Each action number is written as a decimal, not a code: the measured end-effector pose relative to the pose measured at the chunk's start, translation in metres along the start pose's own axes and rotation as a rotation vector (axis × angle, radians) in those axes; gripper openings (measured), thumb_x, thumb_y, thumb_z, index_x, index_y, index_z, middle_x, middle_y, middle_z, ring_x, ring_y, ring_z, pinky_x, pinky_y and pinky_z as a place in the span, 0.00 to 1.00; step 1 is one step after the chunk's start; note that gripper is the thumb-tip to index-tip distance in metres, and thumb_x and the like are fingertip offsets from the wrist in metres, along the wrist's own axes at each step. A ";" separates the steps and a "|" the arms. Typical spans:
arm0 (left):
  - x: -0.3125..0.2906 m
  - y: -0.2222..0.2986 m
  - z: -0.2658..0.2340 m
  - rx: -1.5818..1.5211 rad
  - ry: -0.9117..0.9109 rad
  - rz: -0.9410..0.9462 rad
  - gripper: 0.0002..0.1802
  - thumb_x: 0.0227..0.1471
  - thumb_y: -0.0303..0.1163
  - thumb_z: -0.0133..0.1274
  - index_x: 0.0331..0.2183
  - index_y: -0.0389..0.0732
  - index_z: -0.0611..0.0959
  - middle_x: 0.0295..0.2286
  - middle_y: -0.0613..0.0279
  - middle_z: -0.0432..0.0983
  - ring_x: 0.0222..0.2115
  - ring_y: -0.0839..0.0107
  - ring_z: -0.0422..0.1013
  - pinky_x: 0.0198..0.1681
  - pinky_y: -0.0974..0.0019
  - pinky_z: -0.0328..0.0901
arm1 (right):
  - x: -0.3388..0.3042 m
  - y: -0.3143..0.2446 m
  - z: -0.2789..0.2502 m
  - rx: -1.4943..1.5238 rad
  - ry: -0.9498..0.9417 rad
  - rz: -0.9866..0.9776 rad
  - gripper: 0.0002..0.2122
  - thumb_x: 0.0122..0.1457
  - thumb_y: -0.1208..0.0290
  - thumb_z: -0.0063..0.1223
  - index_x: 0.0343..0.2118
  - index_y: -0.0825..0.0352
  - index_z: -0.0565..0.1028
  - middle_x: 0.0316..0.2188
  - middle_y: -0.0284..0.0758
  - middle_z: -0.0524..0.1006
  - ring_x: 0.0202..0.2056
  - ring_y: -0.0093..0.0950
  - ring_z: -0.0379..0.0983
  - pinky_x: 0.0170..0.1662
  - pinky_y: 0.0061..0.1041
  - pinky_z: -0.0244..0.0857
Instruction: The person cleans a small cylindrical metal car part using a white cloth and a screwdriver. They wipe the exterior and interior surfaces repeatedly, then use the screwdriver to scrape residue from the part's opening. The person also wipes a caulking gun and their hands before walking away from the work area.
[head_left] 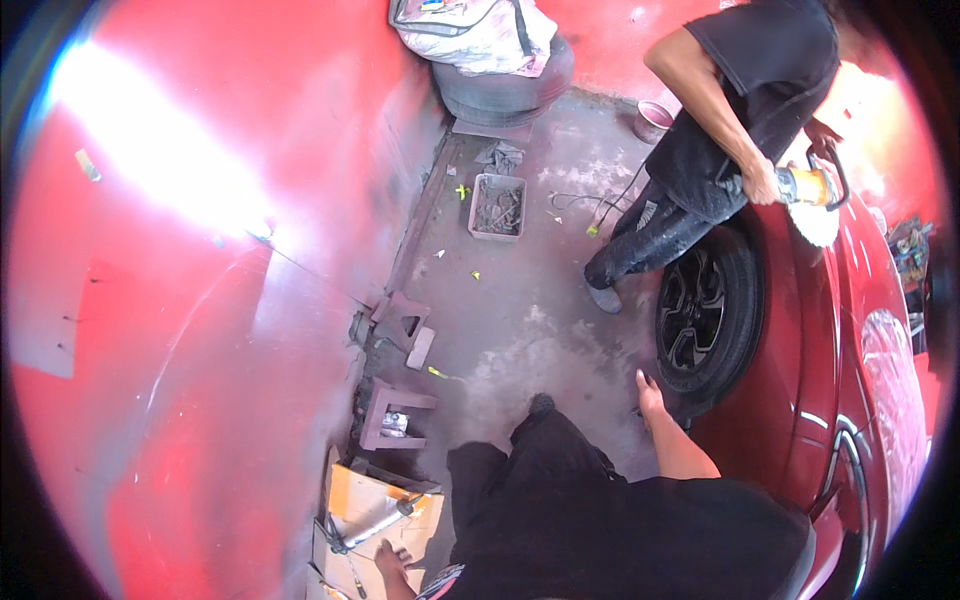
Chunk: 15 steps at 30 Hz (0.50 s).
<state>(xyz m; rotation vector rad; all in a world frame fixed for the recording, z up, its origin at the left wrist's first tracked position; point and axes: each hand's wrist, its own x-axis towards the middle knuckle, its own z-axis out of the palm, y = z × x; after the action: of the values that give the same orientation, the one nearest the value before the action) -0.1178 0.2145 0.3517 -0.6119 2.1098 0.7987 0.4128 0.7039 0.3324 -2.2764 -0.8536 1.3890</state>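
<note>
My left hand [393,557] is at the lower left, over a cardboard box [425,518]. Its fingers are spread and nothing shows in them. Beside it on the cardboard lies a tube-shaped tool [378,522] with a dark end, perhaps a caulking gun. My right hand [651,393] hangs beside the black wheel [692,312] of a dark red car [775,375]. One digit points forward; the others are mostly hidden, and a dark patch next to them cannot be made out.
Ahead on the right, another person [757,100] works a yellow polisher [808,186] on the car. Stools [385,418], a grey tray [497,237] and a tire [505,95] line the red wall [200,330] at left. A bucket [654,118] and a cable [622,195] are near that person.
</note>
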 end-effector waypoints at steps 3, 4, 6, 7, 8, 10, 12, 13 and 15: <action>-0.027 -0.030 0.026 0.155 -0.026 -0.054 0.26 0.61 0.49 0.42 0.47 0.36 0.73 0.29 0.49 0.77 0.23 0.58 0.74 0.21 0.56 0.67 | 0.045 -0.065 0.015 -0.096 -0.022 -0.115 0.34 0.61 0.44 0.46 0.64 0.61 0.61 0.60 0.42 0.66 0.60 0.39 0.62 0.61 0.38 0.55; -0.035 -0.032 0.044 0.212 -0.049 -0.053 0.26 0.61 0.49 0.43 0.47 0.35 0.73 0.29 0.48 0.77 0.23 0.58 0.74 0.22 0.56 0.67 | 0.065 -0.081 0.023 -0.110 -0.017 -0.144 0.33 0.61 0.44 0.46 0.63 0.62 0.62 0.59 0.41 0.67 0.58 0.39 0.64 0.60 0.37 0.56; -0.036 -0.013 0.080 0.304 -0.095 -0.012 0.25 0.60 0.47 0.44 0.46 0.34 0.74 0.29 0.48 0.77 0.24 0.58 0.74 0.24 0.55 0.67 | 0.067 -0.135 0.034 -0.079 -0.042 -0.160 0.32 0.61 0.46 0.48 0.62 0.63 0.64 0.56 0.41 0.70 0.53 0.37 0.68 0.55 0.36 0.61; -0.032 0.003 0.094 0.339 -0.120 0.018 0.25 0.60 0.46 0.45 0.46 0.34 0.75 0.30 0.47 0.77 0.25 0.58 0.74 0.25 0.55 0.67 | 0.112 -0.120 0.044 -0.180 0.021 -0.267 0.31 0.61 0.46 0.48 0.61 0.63 0.65 0.54 0.40 0.72 0.51 0.34 0.70 0.51 0.35 0.64; -0.028 0.018 0.107 0.371 -0.128 0.039 0.24 0.59 0.45 0.45 0.46 0.33 0.75 0.30 0.47 0.77 0.25 0.57 0.74 0.26 0.55 0.67 | 0.113 -0.138 0.057 -0.149 -0.011 -0.204 0.31 0.61 0.45 0.48 0.61 0.63 0.64 0.55 0.39 0.71 0.50 0.34 0.70 0.49 0.35 0.65; -0.007 0.064 0.132 0.417 -0.152 0.111 0.24 0.59 0.44 0.46 0.45 0.32 0.76 0.30 0.46 0.78 0.26 0.57 0.74 0.28 0.55 0.67 | 0.122 -0.165 0.075 -0.099 -0.046 -0.136 0.32 0.61 0.45 0.48 0.61 0.63 0.63 0.56 0.39 0.70 0.49 0.36 0.70 0.47 0.36 0.67; 0.018 0.121 0.156 0.449 -0.173 0.196 0.23 0.58 0.42 0.47 0.45 0.31 0.77 0.31 0.45 0.78 0.27 0.57 0.74 0.29 0.54 0.68 | 0.144 -0.173 0.085 -0.062 -0.052 -0.128 0.32 0.61 0.45 0.48 0.62 0.63 0.62 0.57 0.39 0.69 0.48 0.37 0.71 0.46 0.38 0.67; 0.032 0.149 0.169 0.459 -0.168 0.239 0.23 0.58 0.42 0.48 0.45 0.31 0.77 0.31 0.45 0.78 0.28 0.56 0.74 0.30 0.54 0.68 | 0.147 -0.190 0.095 -0.011 -0.059 -0.129 0.33 0.61 0.45 0.48 0.62 0.62 0.62 0.57 0.39 0.68 0.48 0.37 0.71 0.46 0.38 0.67; 0.064 0.222 0.177 0.483 -0.133 0.364 0.22 0.57 0.40 0.49 0.44 0.30 0.78 0.31 0.44 0.78 0.29 0.56 0.74 0.32 0.54 0.68 | 0.137 -0.212 0.104 0.080 -0.075 -0.104 0.33 0.61 0.45 0.48 0.63 0.62 0.60 0.58 0.39 0.68 0.48 0.39 0.70 0.46 0.39 0.67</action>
<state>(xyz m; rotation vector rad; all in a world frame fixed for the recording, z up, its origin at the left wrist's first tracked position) -0.2100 0.4832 0.2863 0.0822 2.2058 0.4698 0.3003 0.9517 0.3109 -2.1016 -0.9086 1.4437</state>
